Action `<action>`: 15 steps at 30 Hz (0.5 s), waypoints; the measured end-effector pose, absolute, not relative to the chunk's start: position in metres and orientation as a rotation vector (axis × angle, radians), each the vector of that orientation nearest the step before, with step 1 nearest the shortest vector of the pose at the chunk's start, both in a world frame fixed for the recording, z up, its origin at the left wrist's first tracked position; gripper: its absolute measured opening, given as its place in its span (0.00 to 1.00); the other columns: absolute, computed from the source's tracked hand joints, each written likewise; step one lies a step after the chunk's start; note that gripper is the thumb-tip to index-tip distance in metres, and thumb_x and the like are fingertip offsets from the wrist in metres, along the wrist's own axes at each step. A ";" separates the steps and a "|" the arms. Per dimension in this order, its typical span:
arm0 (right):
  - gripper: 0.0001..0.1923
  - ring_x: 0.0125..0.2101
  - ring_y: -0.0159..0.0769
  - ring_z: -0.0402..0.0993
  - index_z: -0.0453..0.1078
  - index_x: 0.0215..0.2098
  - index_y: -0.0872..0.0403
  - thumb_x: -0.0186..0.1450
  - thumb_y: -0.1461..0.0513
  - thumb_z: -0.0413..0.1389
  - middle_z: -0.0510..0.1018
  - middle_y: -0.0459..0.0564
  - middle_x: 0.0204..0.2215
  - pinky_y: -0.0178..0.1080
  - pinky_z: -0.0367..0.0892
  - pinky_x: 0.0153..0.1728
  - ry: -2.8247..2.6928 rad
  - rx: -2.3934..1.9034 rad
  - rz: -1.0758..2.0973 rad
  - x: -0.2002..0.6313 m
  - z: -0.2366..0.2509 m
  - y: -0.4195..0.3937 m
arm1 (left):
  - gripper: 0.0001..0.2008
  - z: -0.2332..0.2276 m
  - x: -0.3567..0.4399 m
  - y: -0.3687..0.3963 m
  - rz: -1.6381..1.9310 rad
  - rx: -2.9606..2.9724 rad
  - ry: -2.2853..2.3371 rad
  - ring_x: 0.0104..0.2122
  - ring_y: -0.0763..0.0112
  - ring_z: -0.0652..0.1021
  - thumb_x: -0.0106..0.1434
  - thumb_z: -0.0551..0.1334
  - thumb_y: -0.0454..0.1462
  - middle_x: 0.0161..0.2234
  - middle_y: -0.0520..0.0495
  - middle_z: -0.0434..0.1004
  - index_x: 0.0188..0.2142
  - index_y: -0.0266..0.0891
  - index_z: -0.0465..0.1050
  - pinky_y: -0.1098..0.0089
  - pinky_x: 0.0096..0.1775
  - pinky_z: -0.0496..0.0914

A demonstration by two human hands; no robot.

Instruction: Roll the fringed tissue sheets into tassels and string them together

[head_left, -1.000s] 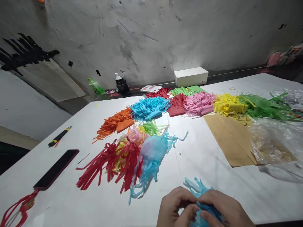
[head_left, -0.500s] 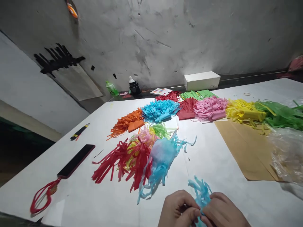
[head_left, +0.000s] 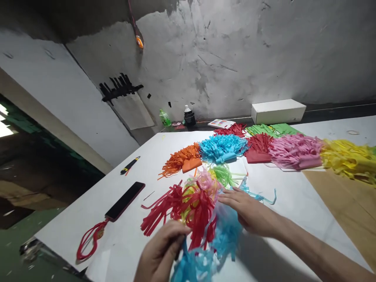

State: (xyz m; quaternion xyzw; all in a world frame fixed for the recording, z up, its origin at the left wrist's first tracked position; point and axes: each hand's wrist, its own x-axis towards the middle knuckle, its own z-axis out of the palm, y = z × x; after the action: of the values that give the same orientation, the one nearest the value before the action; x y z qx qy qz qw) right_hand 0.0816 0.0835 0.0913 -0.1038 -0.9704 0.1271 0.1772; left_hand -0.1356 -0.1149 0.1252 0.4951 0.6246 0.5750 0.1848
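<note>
A light blue tassel of cut tissue-paper strips (head_left: pixel 192 266) sits at the near edge of the white worktop (head_left: pixel 282 196), bunched under the left hand (head_left: pixel 160 252), whose fingers are curled and pinched on its top end. Just beyond it lies a mixed heap of finished paper tassels (head_left: pixel 194 203), red, yellow, pink, green and pale blue, their strips fanned toward the left. The right hand (head_left: pixel 249 211) lies flat on this heap, fingers spread and stretched out, the fingertips on the pink and blue strips, holding nothing. Further back runs a row of folded fringed paper stacks: an orange fringed paper stack (head_left: pixel 183 160), a bright blue fringed paper stack (head_left: pixel 221 148), a red fringed paper stack (head_left: pixel 258 148), a pink fringed paper stack (head_left: pixel 295 150) and a yellow fringed paper stack (head_left: pixel 348 158), each just beside the next, with green fringed sheets (head_left: pixel 272 129) behind them. A sheet of brown kraft paper (head_left: pixel 346 199) lies to the right, below the yellow stack. To the left, well apart from the heap, a dark phone with a red looped cord (head_left: pixel 125 200) lies flat, and a black and yellow utility knife (head_left: pixel 129 165) lies beyond it. At the far edge stand a long white cardboard box (head_left: pixel 277 111), a dark bottle with a white cap (head_left: pixel 189 116) and a small green bottle (head_left: pixel 165 117) against the grey wall.
</note>
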 end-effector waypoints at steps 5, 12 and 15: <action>0.28 0.44 0.45 0.77 0.76 0.49 0.52 0.50 0.73 0.57 0.82 0.52 0.39 0.52 0.65 0.53 -2.926 -0.136 0.223 0.030 0.083 0.131 | 0.11 0.164 -0.202 -0.054 1.381 2.082 1.869 0.38 0.63 0.80 0.71 0.57 0.35 0.39 0.45 0.80 0.44 0.44 0.80 0.67 0.39 0.75; 0.11 0.34 0.41 0.71 0.70 0.27 0.53 0.63 0.72 0.53 0.75 0.48 0.27 0.53 0.59 0.53 -2.809 -0.308 -0.043 0.112 0.085 0.091 | 0.35 0.103 -0.123 -0.016 0.933 2.628 1.706 0.59 0.46 0.73 0.68 0.60 0.54 0.59 0.31 0.74 0.66 0.35 0.63 0.44 0.59 0.69; 0.15 0.34 0.41 0.70 0.74 0.35 0.53 0.67 0.72 0.47 0.77 0.49 0.28 0.52 0.56 0.57 -2.591 -0.334 -0.288 0.155 0.070 0.049 | 0.22 0.059 -0.056 -0.026 1.034 2.752 1.517 0.48 0.56 0.80 0.71 0.60 0.48 0.44 0.42 0.84 0.57 0.35 0.72 0.47 0.66 0.59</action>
State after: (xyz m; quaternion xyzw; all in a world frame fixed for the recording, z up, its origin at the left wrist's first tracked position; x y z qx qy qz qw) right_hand 0.1551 0.0487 0.0703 -0.1229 -0.9535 -0.1059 0.2540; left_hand -0.0557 -0.0258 0.0590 0.8290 0.4569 0.3115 -0.0834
